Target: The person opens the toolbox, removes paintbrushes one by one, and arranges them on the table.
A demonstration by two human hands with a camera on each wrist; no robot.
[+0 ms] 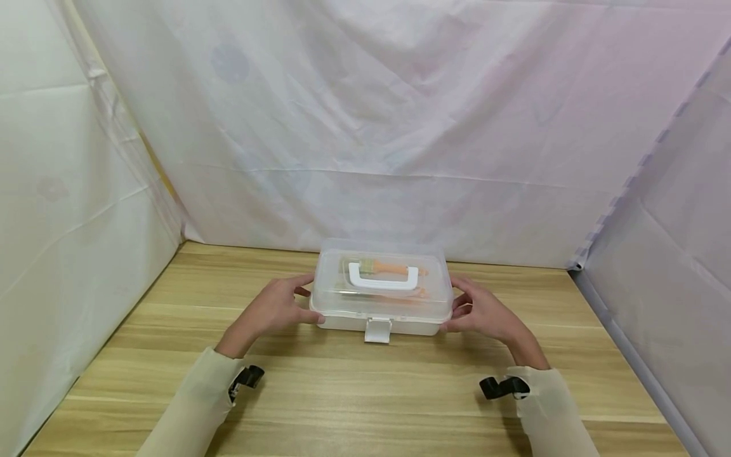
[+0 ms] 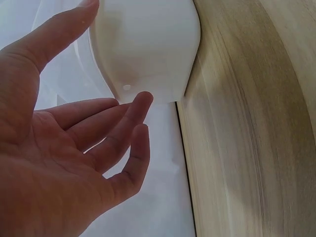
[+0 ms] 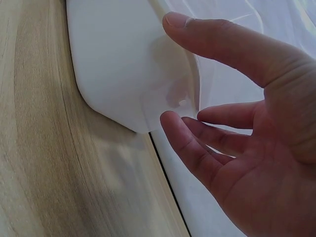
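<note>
A plastic storage box (image 1: 342,322) with a clear lid and white base sits on the table, lid down. The white front latch (image 1: 377,331) hangs outward; the white carry handle (image 1: 384,284) lies on the lid. Through the lid shows a brush (image 1: 391,268) with an orange handle; something else orange below it is blurred. My left hand (image 1: 276,306) holds the left end, thumb by the front corner and index finger toward the back. At the right end, my right hand (image 1: 481,311) holds it likewise. Both wrist views show the other fingers bent beside the end wall.
Under the box is a wood-grain table (image 1: 365,393). A white cloth (image 1: 388,127) hangs behind it, with more cloth at the left and right sides. Black wrist mounts (image 1: 249,376) stick out from the beige sleeves (image 1: 191,406).
</note>
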